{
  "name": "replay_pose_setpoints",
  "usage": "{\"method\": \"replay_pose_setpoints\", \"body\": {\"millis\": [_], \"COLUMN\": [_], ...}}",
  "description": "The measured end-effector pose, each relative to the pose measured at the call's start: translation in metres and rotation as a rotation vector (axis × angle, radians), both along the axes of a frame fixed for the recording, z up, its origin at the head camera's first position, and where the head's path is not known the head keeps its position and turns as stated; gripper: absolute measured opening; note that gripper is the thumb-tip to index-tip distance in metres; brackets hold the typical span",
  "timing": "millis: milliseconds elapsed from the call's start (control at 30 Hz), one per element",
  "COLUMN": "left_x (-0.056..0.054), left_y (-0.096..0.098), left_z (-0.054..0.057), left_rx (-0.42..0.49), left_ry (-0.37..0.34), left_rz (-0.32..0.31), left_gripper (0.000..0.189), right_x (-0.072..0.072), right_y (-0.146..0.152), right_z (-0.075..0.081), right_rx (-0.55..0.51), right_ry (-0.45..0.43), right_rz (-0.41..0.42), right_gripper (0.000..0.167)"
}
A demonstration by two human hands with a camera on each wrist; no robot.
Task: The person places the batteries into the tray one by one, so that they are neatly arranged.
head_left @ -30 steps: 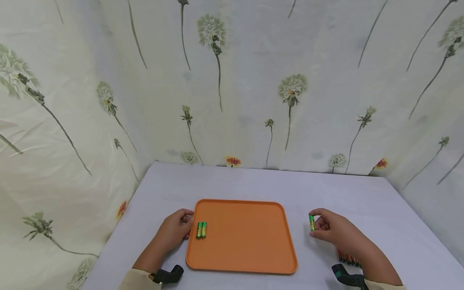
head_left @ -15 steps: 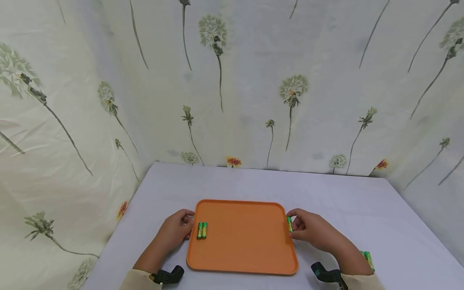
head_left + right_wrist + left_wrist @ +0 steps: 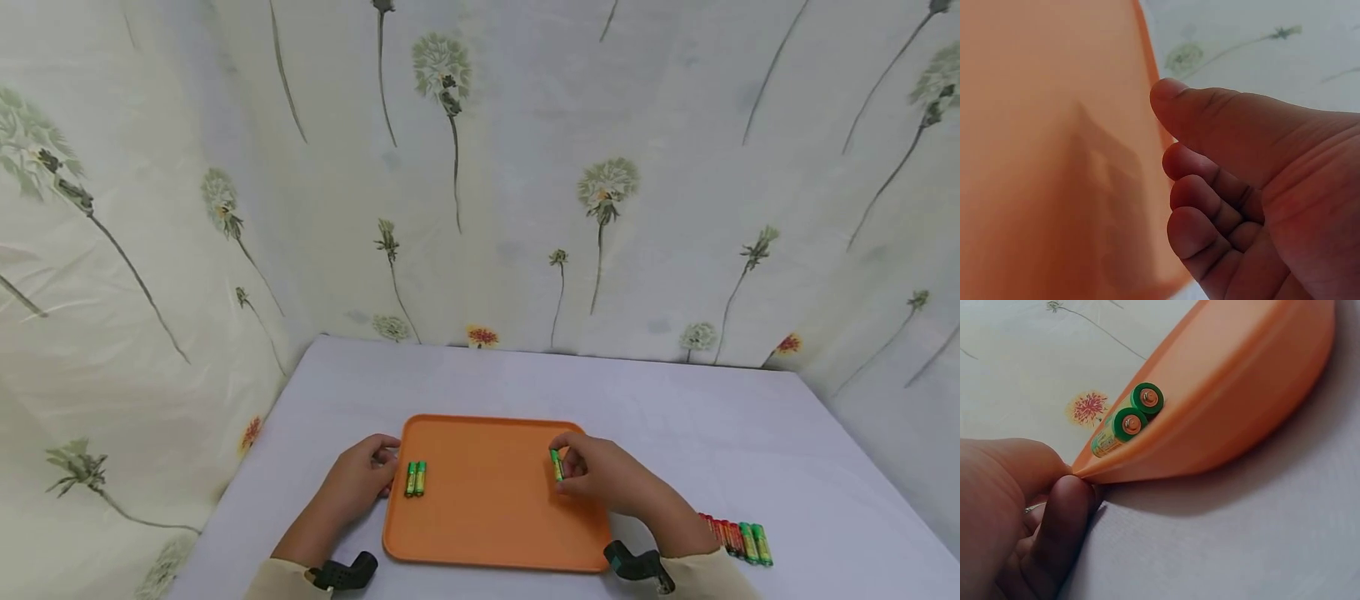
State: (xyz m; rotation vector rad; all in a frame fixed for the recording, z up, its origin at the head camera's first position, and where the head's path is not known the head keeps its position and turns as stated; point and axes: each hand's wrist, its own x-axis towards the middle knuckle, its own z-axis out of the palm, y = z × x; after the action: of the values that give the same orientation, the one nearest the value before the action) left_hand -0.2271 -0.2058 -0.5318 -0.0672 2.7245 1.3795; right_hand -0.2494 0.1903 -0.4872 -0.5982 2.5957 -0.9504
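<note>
My right hand (image 3: 606, 477) pinches a green battery (image 3: 557, 465) upright between thumb and finger, above the right part of the orange tray (image 3: 495, 500). In the right wrist view that battery is hidden behind the right hand (image 3: 1241, 181), whose shadow falls on the tray (image 3: 1035, 75). At the tray's left edge, my left hand (image 3: 362, 477) holds the rim between thumb and finger, as the left wrist view shows. Two green batteries (image 3: 416, 479) lie side by side inside the tray near that edge, their metal button ends (image 3: 1131, 425) facing the left wrist camera.
Right of the tray, a row of red batteries (image 3: 722, 533) and two green batteries (image 3: 754, 543) lies on the white table (image 3: 675, 400), partly behind the right forearm. A flowered cloth (image 3: 510, 167) hangs behind the table.
My right hand has carried the green battery leftward, from beside the tray to above its right part. More of the battery row on the table now shows. The left hand stays at the rim.
</note>
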Motion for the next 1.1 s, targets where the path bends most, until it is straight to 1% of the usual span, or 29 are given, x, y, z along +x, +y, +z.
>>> {"method": "replay_pose_setpoints", "body": {"millis": [67,167,300,433,667,833,967,1100], "left_x": [0.000,-0.001,-0.001,0.000,-0.001,0.000,0.000,0.000], "left_y": [-0.001,-0.001,0.000,-0.001,-0.003,-0.004,-0.005,-0.005], "left_z": [0.000,0.001,0.002,0.002,0.003,0.003,0.002,0.001], "left_rx": [0.004,0.021,0.027,0.021,0.018,0.029,0.041,0.039], "left_ry": [0.001,-0.005,-0.013,-0.013,-0.017,-0.008,-0.001,-0.016], "left_rz": [0.005,-0.006,-0.016,-0.019,-0.015,-0.017,-0.018,-0.023], "left_gripper": [0.032,0.032,0.032,0.031,0.031,0.031,0.030,0.031], "right_x": [-0.003,-0.007,-0.010,-0.010,-0.011,-0.012,-0.014,-0.014], "right_y": [-0.010,-0.022,-0.036,-0.050,-0.077,-0.095,-0.107,-0.116], "right_z": [0.000,0.000,0.000,-0.001,-0.002,-0.004,-0.007,-0.014], "right_rx": [-0.012,-0.018,-0.049,-0.077,-0.086,-0.101,-0.101,-0.112], "right_ry": [0.013,0.024,0.014,0.000,0.015,-0.003,-0.033,-0.049], "right_rz": [0.013,0.015,0.027,0.046,0.090,0.119,0.133,0.142], "right_gripper": [0.054,0.055,0.055,0.055,0.052,0.048,0.047,0.046]}}
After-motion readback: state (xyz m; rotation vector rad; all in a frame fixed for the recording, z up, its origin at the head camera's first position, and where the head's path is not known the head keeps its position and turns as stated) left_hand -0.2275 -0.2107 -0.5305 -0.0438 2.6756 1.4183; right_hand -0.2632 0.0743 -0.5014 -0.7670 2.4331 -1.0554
